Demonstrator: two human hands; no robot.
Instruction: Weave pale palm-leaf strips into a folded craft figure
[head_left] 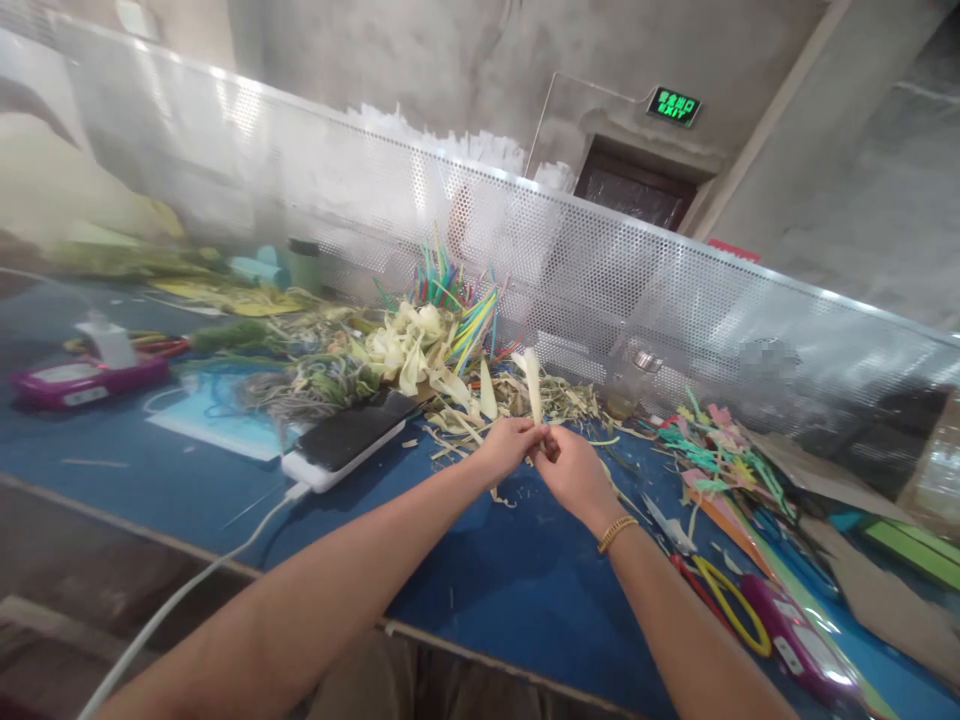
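My left hand (508, 446) and my right hand (576, 474) meet above the blue table, fingertips pinched together. Between them they grip the lower end of a pale corn husk strip (531, 385), which stands upright. Just behind lies a litter of dry husk shreds (562, 400), with a bunch of cream husk pieces (411, 340) to the left. Scissors (724, 600) with yellow and red handles rest right of my right wrist, which wears a gold-coloured bracelet (616, 533).
A phone (352, 440) on a white charging block with a cable lies left, by a blue face mask (217, 415). Purple power strips (90, 380) sit at both sides. Coloured stems (472, 310) stand behind, before a perforated metal screen (600, 260). Paper scraps (720, 450) lie right.
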